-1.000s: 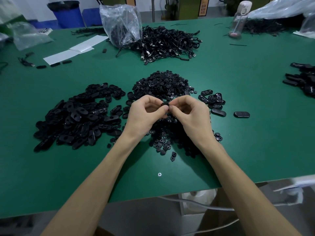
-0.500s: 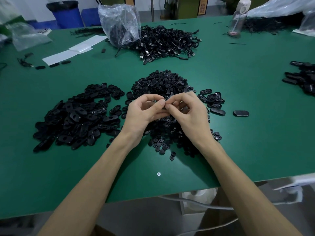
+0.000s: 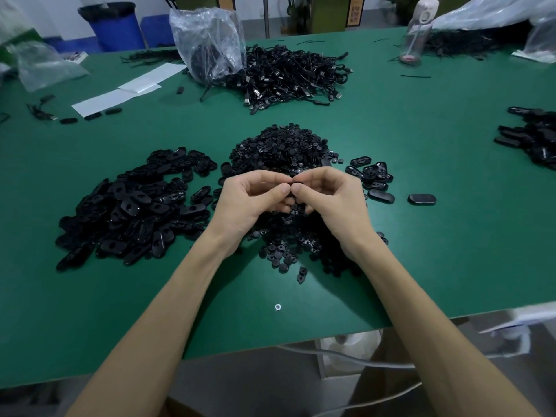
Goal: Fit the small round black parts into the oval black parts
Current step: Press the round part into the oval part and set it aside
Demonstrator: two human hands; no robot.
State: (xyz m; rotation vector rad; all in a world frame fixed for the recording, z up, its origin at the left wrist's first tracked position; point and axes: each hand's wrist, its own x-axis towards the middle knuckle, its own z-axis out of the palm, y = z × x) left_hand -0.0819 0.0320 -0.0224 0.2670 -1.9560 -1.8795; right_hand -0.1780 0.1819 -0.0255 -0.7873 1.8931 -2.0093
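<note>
My left hand (image 3: 251,203) and my right hand (image 3: 332,200) meet fingertip to fingertip above the middle of the table. Between thumbs and forefingers they pinch a small black part (image 3: 296,186), mostly hidden by the fingers; I cannot tell whether it is round or oval. Behind and under the hands lies a heap of small round black parts (image 3: 282,149). A large heap of oval black parts (image 3: 132,206) spreads to the left. A few oval parts (image 3: 374,176) sit just right of my right hand, two of them (image 3: 421,199) lying flat side up.
A clear plastic bag (image 3: 210,40) and a tangle of black cables (image 3: 288,76) lie at the back. White paper strips (image 3: 126,91) are at back left, a bottle (image 3: 416,31) at back right, more black parts (image 3: 535,139) at the far right. A screw head (image 3: 277,307) marks the green table (image 3: 451,251).
Both hands have stayed together over the round-part heap, shifting only slightly; the fingers have worked on the pinched part.
</note>
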